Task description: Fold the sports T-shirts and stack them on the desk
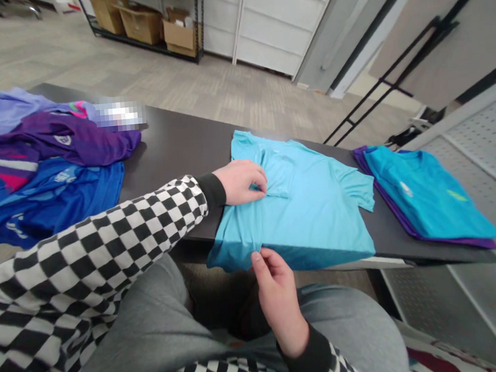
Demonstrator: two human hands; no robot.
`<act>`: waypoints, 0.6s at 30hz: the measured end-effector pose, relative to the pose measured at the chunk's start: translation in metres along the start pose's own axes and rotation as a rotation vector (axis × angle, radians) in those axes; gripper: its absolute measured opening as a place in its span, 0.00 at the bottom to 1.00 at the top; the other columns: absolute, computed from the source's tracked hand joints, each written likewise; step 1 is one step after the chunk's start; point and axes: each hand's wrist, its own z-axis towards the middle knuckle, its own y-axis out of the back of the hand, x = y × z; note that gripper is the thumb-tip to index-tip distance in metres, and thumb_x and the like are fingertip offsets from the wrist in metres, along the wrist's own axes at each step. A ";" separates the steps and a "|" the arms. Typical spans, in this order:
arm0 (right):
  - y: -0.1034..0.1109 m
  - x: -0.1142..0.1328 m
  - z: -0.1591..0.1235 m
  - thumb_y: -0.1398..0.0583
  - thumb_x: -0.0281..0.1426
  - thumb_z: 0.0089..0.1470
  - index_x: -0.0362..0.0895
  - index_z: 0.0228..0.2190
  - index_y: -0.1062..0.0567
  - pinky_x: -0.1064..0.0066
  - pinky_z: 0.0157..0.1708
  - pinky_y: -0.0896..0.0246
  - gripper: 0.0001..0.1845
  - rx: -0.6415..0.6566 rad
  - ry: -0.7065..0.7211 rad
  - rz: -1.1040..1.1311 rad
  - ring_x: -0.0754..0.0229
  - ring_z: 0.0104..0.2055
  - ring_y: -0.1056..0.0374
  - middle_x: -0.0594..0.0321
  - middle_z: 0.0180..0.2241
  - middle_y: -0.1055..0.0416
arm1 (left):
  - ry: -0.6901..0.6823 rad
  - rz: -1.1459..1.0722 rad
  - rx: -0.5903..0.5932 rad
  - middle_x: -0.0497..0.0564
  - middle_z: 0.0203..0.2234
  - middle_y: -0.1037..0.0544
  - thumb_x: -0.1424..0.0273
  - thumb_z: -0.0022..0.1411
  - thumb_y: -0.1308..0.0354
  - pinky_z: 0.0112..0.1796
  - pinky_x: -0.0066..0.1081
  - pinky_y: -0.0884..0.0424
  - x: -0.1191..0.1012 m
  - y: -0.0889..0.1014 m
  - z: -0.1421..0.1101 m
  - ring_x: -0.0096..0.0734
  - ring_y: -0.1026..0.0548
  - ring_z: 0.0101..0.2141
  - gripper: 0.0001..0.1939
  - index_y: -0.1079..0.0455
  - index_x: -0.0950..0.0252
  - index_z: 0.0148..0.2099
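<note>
Touching one aqua shirt (pixel 318 197): left hand (pixel 241 182), right hand (pixel 280 299).

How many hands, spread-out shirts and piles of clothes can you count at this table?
Hands, left hand and right hand: 2
Spread-out light-blue T-shirt: 1
Loose clothing pile: 1
Folded clothing stack: 1
Total: 5

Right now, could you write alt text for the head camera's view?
A person's left hand touches, and right hand pinches, a light-blue T-shirt laid on a dark table. Rumpled jerseys lie to the left, folded shirts to the right.
</note>
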 end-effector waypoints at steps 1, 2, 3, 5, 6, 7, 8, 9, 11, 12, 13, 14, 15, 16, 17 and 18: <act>-0.001 0.000 0.000 0.31 0.50 0.65 0.44 0.37 0.19 0.69 0.34 0.33 0.21 0.001 -0.002 0.020 0.60 0.31 0.34 0.65 0.30 0.26 | 0.020 -0.014 -0.022 0.50 0.48 0.12 0.64 0.70 0.36 0.59 0.40 0.27 -0.003 0.002 0.003 0.43 0.17 0.52 0.09 0.14 0.56 0.41; -0.001 0.001 0.000 0.31 0.50 0.64 0.44 0.38 0.19 0.69 0.34 0.33 0.21 -0.002 -0.007 0.042 0.60 0.31 0.34 0.64 0.30 0.26 | 0.040 -0.028 -0.047 0.51 0.47 0.12 0.64 0.70 0.37 0.59 0.40 0.27 -0.006 0.003 0.005 0.43 0.17 0.51 0.09 0.14 0.57 0.41; -0.002 0.001 0.000 0.31 0.50 0.64 0.44 0.38 0.19 0.70 0.33 0.33 0.20 -0.005 -0.014 0.062 0.60 0.31 0.34 0.64 0.30 0.26 | 0.062 -0.044 -0.072 0.51 0.46 0.12 0.64 0.70 0.37 0.59 0.40 0.27 -0.010 0.005 0.007 0.43 0.17 0.50 0.10 0.15 0.58 0.41; -0.003 0.001 -0.001 0.31 0.50 0.64 0.45 0.38 0.18 0.70 0.32 0.33 0.20 0.003 -0.033 0.093 0.61 0.31 0.34 0.65 0.30 0.26 | 0.112 -0.083 -0.112 0.51 0.44 0.12 0.63 0.71 0.39 0.58 0.40 0.26 -0.015 0.009 0.012 0.43 0.17 0.50 0.11 0.15 0.59 0.42; -0.003 0.000 -0.001 0.31 0.49 0.65 0.45 0.38 0.18 0.70 0.32 0.33 0.19 0.016 -0.043 0.103 0.61 0.30 0.34 0.65 0.30 0.26 | 0.135 -0.097 -0.124 0.51 0.44 0.12 0.62 0.72 0.39 0.57 0.40 0.25 -0.016 0.011 0.015 0.43 0.17 0.49 0.12 0.16 0.60 0.43; -0.003 0.000 -0.001 0.31 0.49 0.65 0.45 0.38 0.17 0.70 0.32 0.33 0.19 0.036 -0.052 0.113 0.60 0.31 0.33 0.65 0.30 0.25 | 0.153 -0.101 -0.131 0.51 0.44 0.12 0.61 0.73 0.41 0.56 0.40 0.25 -0.016 0.014 0.019 0.43 0.17 0.49 0.14 0.16 0.60 0.44; -0.003 0.000 -0.001 0.31 0.48 0.65 0.45 0.39 0.17 0.70 0.33 0.32 0.18 0.060 -0.059 0.124 0.60 0.31 0.32 0.64 0.30 0.24 | 0.164 -0.092 -0.133 0.51 0.44 0.13 0.60 0.74 0.42 0.56 0.40 0.26 -0.015 0.017 0.024 0.43 0.18 0.49 0.15 0.16 0.61 0.45; -0.003 -0.001 -0.001 0.31 0.48 0.66 0.45 0.39 0.17 0.69 0.34 0.32 0.18 0.089 -0.064 0.133 0.59 0.32 0.31 0.64 0.31 0.23 | 0.166 -0.069 -0.129 0.52 0.44 0.13 0.59 0.74 0.43 0.55 0.40 0.26 -0.014 0.019 0.032 0.43 0.18 0.48 0.16 0.17 0.61 0.45; -0.002 -0.002 -0.001 0.32 0.47 0.67 0.45 0.40 0.16 0.68 0.37 0.30 0.17 0.139 -0.068 0.127 0.58 0.35 0.28 0.63 0.33 0.21 | 0.148 -0.003 -0.077 0.52 0.43 0.14 0.56 0.73 0.43 0.52 0.40 0.26 -0.011 0.023 0.050 0.43 0.18 0.47 0.17 0.17 0.61 0.45; -0.001 -0.002 -0.001 0.32 0.46 0.68 0.46 0.40 0.16 0.68 0.40 0.29 0.16 0.159 -0.066 0.116 0.57 0.37 0.27 0.62 0.34 0.20 | 0.129 0.030 -0.020 0.52 0.41 0.14 0.53 0.73 0.42 0.50 0.39 0.26 -0.009 0.023 0.060 0.42 0.18 0.45 0.18 0.18 0.61 0.44; 0.000 -0.003 -0.001 0.32 0.46 0.68 0.46 0.41 0.15 0.67 0.42 0.28 0.16 0.173 -0.062 0.104 0.56 0.38 0.25 0.61 0.36 0.18 | 0.110 0.061 0.052 0.51 0.39 0.14 0.50 0.71 0.40 0.46 0.39 0.27 -0.008 0.022 0.071 0.42 0.19 0.42 0.20 0.18 0.60 0.43; 0.000 -0.005 -0.001 0.32 0.46 0.69 0.46 0.42 0.15 0.66 0.44 0.27 0.16 0.180 -0.058 0.093 0.55 0.40 0.24 0.60 0.38 0.17 | 0.095 0.089 0.130 0.51 0.36 0.15 0.47 0.69 0.39 0.42 0.38 0.27 -0.008 0.019 0.081 0.42 0.19 0.39 0.21 0.19 0.60 0.42; 0.001 -0.007 -0.001 0.32 0.46 0.68 0.47 0.43 0.14 0.65 0.46 0.26 0.16 0.182 -0.055 0.083 0.54 0.42 0.23 0.59 0.39 0.17 | 0.087 0.115 0.203 0.50 0.34 0.16 0.44 0.68 0.38 0.38 0.38 0.29 -0.008 0.014 0.090 0.42 0.19 0.37 0.23 0.20 0.59 0.42; 0.001 -0.011 -0.002 0.32 0.47 0.68 0.47 0.44 0.13 0.64 0.46 0.25 0.17 0.174 -0.052 0.075 0.53 0.43 0.22 0.58 0.40 0.16 | 0.084 0.140 0.257 0.50 0.32 0.16 0.43 0.66 0.38 0.35 0.39 0.30 -0.009 0.009 0.097 0.43 0.19 0.35 0.23 0.20 0.58 0.41; 0.000 -0.015 -0.002 0.31 0.48 0.66 0.47 0.45 0.13 0.63 0.46 0.24 0.18 0.156 -0.047 0.064 0.51 0.43 0.22 0.57 0.41 0.16 | 0.082 0.164 0.287 0.50 0.31 0.17 0.45 0.66 0.37 0.33 0.39 0.32 -0.009 0.002 0.103 0.44 0.19 0.33 0.21 0.21 0.57 0.40; 0.000 -0.020 -0.003 0.30 0.49 0.64 0.48 0.44 0.12 0.63 0.45 0.23 0.18 0.128 -0.039 0.050 0.50 0.43 0.21 0.56 0.40 0.15 | 0.080 0.187 0.293 0.51 0.30 0.17 0.48 0.66 0.37 0.31 0.40 0.33 -0.010 -0.005 0.108 0.44 0.19 0.33 0.18 0.21 0.57 0.39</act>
